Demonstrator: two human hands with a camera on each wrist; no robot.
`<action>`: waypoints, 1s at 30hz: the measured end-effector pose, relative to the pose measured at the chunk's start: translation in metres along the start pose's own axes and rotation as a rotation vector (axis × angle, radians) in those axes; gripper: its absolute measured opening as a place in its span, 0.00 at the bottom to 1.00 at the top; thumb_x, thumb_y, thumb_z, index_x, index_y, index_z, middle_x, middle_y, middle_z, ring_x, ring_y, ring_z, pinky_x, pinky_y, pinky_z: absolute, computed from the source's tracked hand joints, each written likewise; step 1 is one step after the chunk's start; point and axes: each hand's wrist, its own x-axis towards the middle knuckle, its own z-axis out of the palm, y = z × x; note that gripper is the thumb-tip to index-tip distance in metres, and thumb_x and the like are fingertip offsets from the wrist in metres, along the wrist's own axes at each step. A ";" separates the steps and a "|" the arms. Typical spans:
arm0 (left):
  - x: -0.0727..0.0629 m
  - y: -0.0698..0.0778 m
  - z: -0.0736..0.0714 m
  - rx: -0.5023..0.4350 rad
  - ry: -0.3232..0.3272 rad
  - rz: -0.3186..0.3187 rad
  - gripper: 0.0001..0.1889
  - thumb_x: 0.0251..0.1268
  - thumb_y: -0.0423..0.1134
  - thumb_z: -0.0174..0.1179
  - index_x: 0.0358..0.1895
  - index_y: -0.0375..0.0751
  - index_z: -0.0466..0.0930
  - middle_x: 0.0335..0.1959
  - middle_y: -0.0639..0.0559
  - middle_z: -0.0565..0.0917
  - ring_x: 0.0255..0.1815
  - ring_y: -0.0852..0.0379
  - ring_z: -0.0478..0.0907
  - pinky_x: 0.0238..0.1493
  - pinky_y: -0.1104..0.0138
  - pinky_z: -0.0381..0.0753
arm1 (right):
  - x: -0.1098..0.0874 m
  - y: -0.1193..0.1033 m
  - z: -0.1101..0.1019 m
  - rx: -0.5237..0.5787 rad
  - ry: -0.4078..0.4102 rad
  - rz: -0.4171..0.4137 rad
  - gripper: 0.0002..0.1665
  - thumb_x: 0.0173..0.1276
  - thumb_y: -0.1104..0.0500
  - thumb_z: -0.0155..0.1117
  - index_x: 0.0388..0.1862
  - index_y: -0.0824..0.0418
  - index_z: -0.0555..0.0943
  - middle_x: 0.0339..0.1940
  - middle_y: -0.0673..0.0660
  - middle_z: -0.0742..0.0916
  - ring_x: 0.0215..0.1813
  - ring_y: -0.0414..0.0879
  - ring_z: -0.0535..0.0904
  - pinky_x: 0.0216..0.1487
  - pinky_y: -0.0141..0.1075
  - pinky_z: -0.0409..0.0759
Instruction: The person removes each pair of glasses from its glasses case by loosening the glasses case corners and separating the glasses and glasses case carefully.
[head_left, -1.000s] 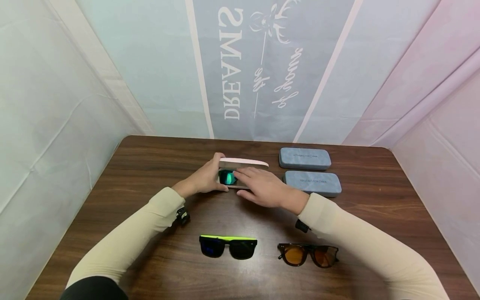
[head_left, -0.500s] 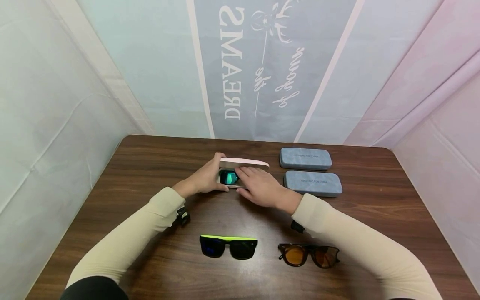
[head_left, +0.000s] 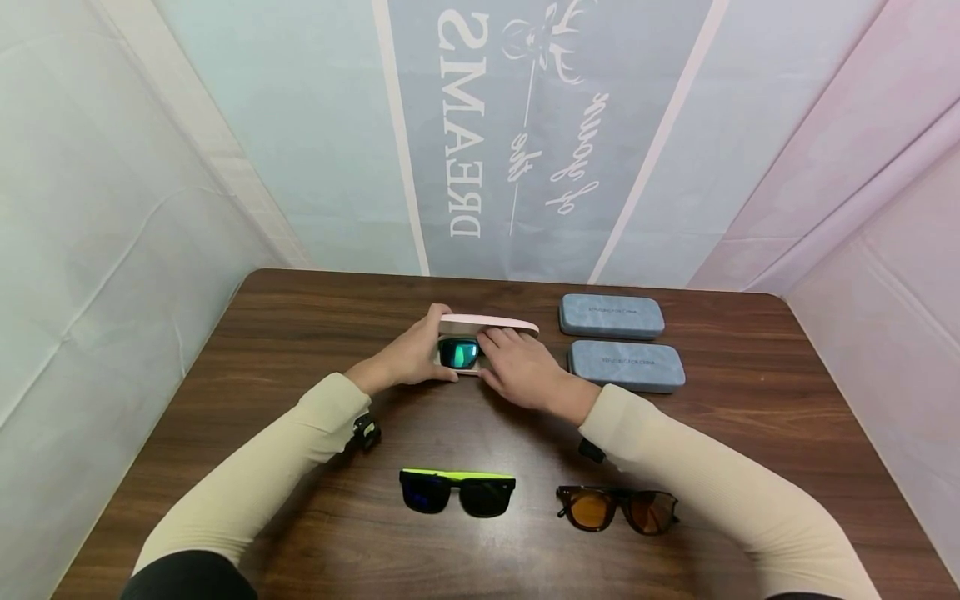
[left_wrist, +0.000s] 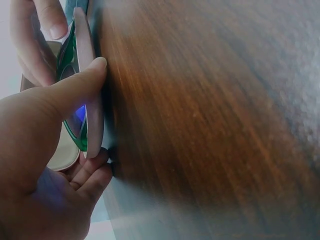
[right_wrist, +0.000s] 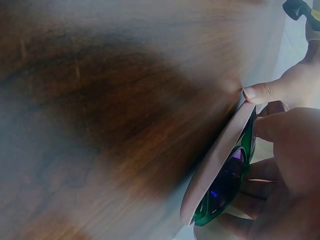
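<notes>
In the head view a pink glasses case (head_left: pixel 489 322) stands with its lid raised on the table. Sunglasses with green mirrored lenses (head_left: pixel 459 353) lie in it, their right part hidden behind my right hand (head_left: pixel 525 371). My left hand (head_left: pixel 408 354) grips the case's left end, thumb on the near wall and fingers round the back. The left wrist view shows that thumb across the case wall (left_wrist: pixel 94 115) beside the green frame (left_wrist: pixel 76 140). In the right wrist view, fingers of my right hand (right_wrist: pixel 290 160) reach over the sunglasses (right_wrist: pixel 227 182), touching them.
Two blue-grey glasses cases (head_left: pixel 611 317) lie closed at the right, one behind the other. Nearer the front are black sunglasses with lime-green temples (head_left: pixel 457 493) and brown sunglasses with orange lenses (head_left: pixel 618 510). All stand on a dark wooden table (head_left: pixel 300 317).
My right hand has shifted slightly to the right over the case, uncovering more of the green mirrored lens. The left hand keeps its grip in the same place.
</notes>
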 end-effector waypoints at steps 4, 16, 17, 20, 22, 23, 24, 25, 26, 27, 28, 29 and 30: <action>-0.001 0.001 -0.001 0.003 -0.001 0.004 0.51 0.55 0.41 0.79 0.70 0.38 0.47 0.65 0.36 0.70 0.67 0.43 0.71 0.67 0.51 0.71 | 0.001 0.000 -0.001 -0.018 0.017 -0.006 0.33 0.80 0.46 0.57 0.73 0.67 0.70 0.68 0.62 0.77 0.68 0.55 0.74 0.62 0.49 0.77; -0.002 0.002 -0.001 0.010 0.000 0.007 0.51 0.55 0.41 0.79 0.71 0.36 0.47 0.65 0.35 0.70 0.66 0.42 0.71 0.67 0.49 0.71 | 0.004 0.000 0.002 0.026 0.075 -0.001 0.23 0.79 0.50 0.60 0.62 0.64 0.76 0.57 0.60 0.83 0.58 0.53 0.80 0.56 0.48 0.80; -0.002 0.002 -0.001 0.011 0.000 0.007 0.51 0.55 0.42 0.79 0.71 0.36 0.47 0.65 0.36 0.70 0.66 0.42 0.71 0.67 0.50 0.71 | 0.004 0.000 0.002 0.035 0.088 -0.002 0.21 0.78 0.51 0.60 0.60 0.64 0.76 0.54 0.60 0.84 0.55 0.53 0.81 0.54 0.47 0.80; -0.002 0.001 0.000 0.016 0.004 0.011 0.51 0.55 0.41 0.79 0.71 0.35 0.47 0.65 0.35 0.70 0.66 0.42 0.71 0.66 0.50 0.71 | 0.004 0.000 0.002 0.048 0.127 -0.005 0.16 0.77 0.52 0.62 0.54 0.62 0.77 0.46 0.57 0.85 0.48 0.51 0.82 0.47 0.45 0.81; -0.002 0.001 0.000 0.018 0.005 0.012 0.52 0.55 0.41 0.79 0.71 0.35 0.46 0.65 0.35 0.70 0.66 0.42 0.71 0.66 0.49 0.71 | 0.005 0.000 0.002 0.050 0.146 -0.007 0.15 0.77 0.53 0.63 0.52 0.62 0.77 0.42 0.56 0.86 0.45 0.51 0.83 0.44 0.44 0.81; -0.002 0.001 0.000 0.017 0.002 0.008 0.52 0.55 0.42 0.79 0.71 0.35 0.46 0.66 0.35 0.70 0.66 0.42 0.71 0.67 0.50 0.71 | 0.005 0.000 0.002 0.050 0.153 -0.008 0.14 0.77 0.53 0.64 0.52 0.62 0.77 0.41 0.55 0.86 0.44 0.51 0.83 0.42 0.43 0.81; -0.002 0.001 0.000 0.017 0.002 0.006 0.52 0.55 0.42 0.79 0.71 0.35 0.46 0.66 0.35 0.70 0.66 0.42 0.71 0.67 0.50 0.71 | 0.005 0.000 0.002 0.049 0.160 -0.009 0.14 0.76 0.54 0.64 0.52 0.62 0.77 0.40 0.55 0.86 0.43 0.51 0.83 0.41 0.43 0.82; -0.002 0.001 0.000 0.016 0.001 0.006 0.52 0.55 0.42 0.79 0.71 0.35 0.46 0.66 0.35 0.70 0.66 0.42 0.71 0.67 0.50 0.71 | 0.005 0.000 0.002 0.049 0.166 -0.010 0.14 0.76 0.54 0.64 0.51 0.61 0.77 0.39 0.55 0.86 0.43 0.51 0.83 0.40 0.43 0.82; -0.002 0.001 0.000 0.015 0.001 0.004 0.52 0.55 0.42 0.79 0.72 0.35 0.46 0.66 0.35 0.70 0.66 0.42 0.71 0.67 0.50 0.71 | 0.005 0.000 0.003 0.049 0.172 -0.010 0.14 0.76 0.54 0.64 0.51 0.61 0.77 0.39 0.55 0.86 0.42 0.51 0.83 0.40 0.43 0.82; -0.002 0.001 0.000 0.014 -0.001 0.002 0.52 0.55 0.42 0.79 0.72 0.35 0.46 0.66 0.36 0.70 0.66 0.42 0.71 0.67 0.50 0.71 | 0.005 0.000 0.003 0.049 0.178 -0.011 0.13 0.76 0.54 0.64 0.51 0.61 0.77 0.38 0.55 0.86 0.42 0.51 0.83 0.39 0.43 0.82; -0.001 0.000 0.000 0.013 -0.002 0.001 0.52 0.55 0.42 0.79 0.72 0.35 0.46 0.66 0.36 0.70 0.66 0.42 0.71 0.67 0.50 0.71 | 0.005 0.000 0.003 0.049 0.185 -0.013 0.13 0.76 0.54 0.64 0.51 0.61 0.77 0.38 0.55 0.86 0.41 0.51 0.84 0.38 0.43 0.82; -0.001 0.000 0.000 0.012 -0.003 0.002 0.52 0.55 0.42 0.79 0.72 0.36 0.46 0.66 0.36 0.70 0.66 0.43 0.71 0.67 0.50 0.71 | 0.005 0.000 0.004 0.049 0.191 -0.014 0.13 0.76 0.55 0.65 0.50 0.61 0.77 0.38 0.55 0.86 0.40 0.51 0.84 0.38 0.43 0.82; -0.001 0.000 0.001 0.008 -0.001 0.008 0.52 0.54 0.42 0.79 0.71 0.36 0.46 0.66 0.36 0.70 0.66 0.43 0.71 0.67 0.50 0.71 | 0.005 0.000 0.004 0.050 0.199 -0.016 0.13 0.76 0.55 0.65 0.50 0.61 0.77 0.37 0.55 0.86 0.40 0.51 0.84 0.37 0.43 0.82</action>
